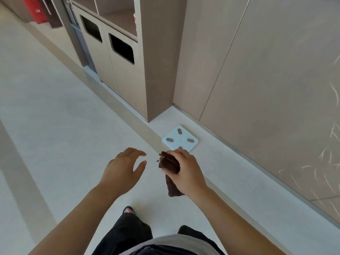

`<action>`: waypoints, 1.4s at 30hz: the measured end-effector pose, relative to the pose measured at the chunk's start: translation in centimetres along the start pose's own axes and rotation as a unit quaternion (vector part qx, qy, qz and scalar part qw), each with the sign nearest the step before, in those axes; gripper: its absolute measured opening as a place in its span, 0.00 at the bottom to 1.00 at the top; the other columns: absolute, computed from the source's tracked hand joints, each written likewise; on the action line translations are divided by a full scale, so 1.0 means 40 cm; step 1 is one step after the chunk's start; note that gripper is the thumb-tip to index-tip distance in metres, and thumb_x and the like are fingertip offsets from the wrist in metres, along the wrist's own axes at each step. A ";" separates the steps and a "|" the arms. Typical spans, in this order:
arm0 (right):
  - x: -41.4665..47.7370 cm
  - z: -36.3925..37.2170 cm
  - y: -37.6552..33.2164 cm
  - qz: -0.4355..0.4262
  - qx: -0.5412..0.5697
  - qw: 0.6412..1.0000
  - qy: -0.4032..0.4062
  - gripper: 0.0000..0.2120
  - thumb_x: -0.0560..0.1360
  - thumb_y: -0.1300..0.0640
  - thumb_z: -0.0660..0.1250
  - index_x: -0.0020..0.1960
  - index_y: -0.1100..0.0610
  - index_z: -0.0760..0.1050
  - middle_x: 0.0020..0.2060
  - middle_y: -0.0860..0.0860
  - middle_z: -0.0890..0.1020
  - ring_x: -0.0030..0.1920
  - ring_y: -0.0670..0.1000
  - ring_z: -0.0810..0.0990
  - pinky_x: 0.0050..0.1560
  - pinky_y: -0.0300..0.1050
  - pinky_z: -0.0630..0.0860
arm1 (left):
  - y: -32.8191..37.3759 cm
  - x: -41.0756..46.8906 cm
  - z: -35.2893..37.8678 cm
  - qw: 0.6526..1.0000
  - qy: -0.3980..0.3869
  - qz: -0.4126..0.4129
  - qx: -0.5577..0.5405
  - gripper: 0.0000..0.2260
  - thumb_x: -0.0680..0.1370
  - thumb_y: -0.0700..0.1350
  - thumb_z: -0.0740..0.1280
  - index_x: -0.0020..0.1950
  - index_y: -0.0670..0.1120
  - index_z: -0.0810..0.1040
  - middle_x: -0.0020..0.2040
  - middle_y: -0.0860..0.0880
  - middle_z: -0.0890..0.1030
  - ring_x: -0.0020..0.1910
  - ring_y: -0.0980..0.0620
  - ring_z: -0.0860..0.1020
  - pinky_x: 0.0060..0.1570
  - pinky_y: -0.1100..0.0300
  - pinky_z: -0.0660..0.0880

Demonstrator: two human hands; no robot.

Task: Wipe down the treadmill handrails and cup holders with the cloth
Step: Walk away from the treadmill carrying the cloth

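The floor (55, 111) under me was pale and smooth, with darker bands crossing it. 1 white scale (180, 139) lay flat on it near the wall panels. My foot (129, 210) stood on it below. The bin cabinet (117, 57) rested on it beyond.

brown cloth (170, 163) soft, napped; floor (55, 107) smooth, matt; cabinets (128, 74) matt woodgrain

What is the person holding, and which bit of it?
The right hand grips a dark brown cloth around its bunched top; the rest hangs below. The left hand is open, holding nothing.
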State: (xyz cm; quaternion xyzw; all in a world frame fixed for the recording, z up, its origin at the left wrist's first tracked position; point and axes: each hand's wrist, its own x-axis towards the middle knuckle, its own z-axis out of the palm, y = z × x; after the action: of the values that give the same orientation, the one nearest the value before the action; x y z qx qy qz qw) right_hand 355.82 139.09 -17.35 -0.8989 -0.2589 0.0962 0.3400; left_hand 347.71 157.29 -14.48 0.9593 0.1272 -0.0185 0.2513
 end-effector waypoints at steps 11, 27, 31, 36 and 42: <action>0.692 0.189 -0.229 -0.048 0.025 0.998 -0.015 0.21 0.70 0.46 0.71 0.61 0.44 0.71 0.58 0.42 0.74 0.57 0.50 0.74 0.58 0.47 0.74 | -0.392 0.519 -0.289 0.998 0.038 -0.043 0.019 0.14 0.78 0.54 0.57 0.62 0.54 0.72 0.64 0.55 0.74 0.46 0.51 0.77 0.54 0.54 0.74; 1.510 0.322 -0.350 -0.030 0.057 0.998 -0.010 0.22 0.69 0.46 0.73 0.61 0.47 0.73 0.57 0.44 0.76 0.57 0.49 0.75 0.59 0.47 0.73 | -0.753 1.256 -0.556 0.999 0.028 -0.025 0.030 0.14 0.78 0.54 0.57 0.62 0.55 0.71 0.64 0.55 0.73 0.53 0.52 0.77 0.58 0.52 0.73; 1.752 0.310 -0.364 -0.042 0.050 0.998 -0.013 0.22 0.69 0.47 0.73 0.61 0.48 0.74 0.57 0.45 0.76 0.57 0.50 0.75 0.59 0.49 0.73 | -0.783 1.485 -0.623 0.999 0.040 -0.008 0.025 0.14 0.78 0.54 0.57 0.62 0.54 0.72 0.63 0.55 0.74 0.53 0.53 0.76 0.57 0.53 0.73; 2.001 0.275 -0.383 -0.044 0.048 0.998 0.016 0.23 0.68 0.46 0.74 0.61 0.47 0.73 0.58 0.43 0.75 0.57 0.49 0.74 0.58 0.48 0.74 | -0.828 1.715 -0.711 0.998 0.055 -0.013 0.012 0.14 0.78 0.53 0.58 0.62 0.54 0.72 0.65 0.54 0.74 0.58 0.52 0.75 0.60 0.53 0.73; 2.197 0.275 -0.398 -0.016 0.068 0.996 0.052 0.22 0.67 0.49 0.75 0.59 0.48 0.75 0.55 0.43 0.77 0.56 0.46 0.75 0.59 0.45 0.73 | -0.893 1.928 -0.763 1.000 0.018 0.015 0.017 0.14 0.78 0.54 0.57 0.62 0.55 0.72 0.64 0.54 0.73 0.55 0.53 0.76 0.60 0.53 0.73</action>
State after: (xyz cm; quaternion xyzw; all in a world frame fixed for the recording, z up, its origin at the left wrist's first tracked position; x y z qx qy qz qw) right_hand 420.08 202.04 -14.81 -0.8732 -0.2479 0.0618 0.4151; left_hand 412.36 220.30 -12.57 0.9655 0.1171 0.0000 0.2327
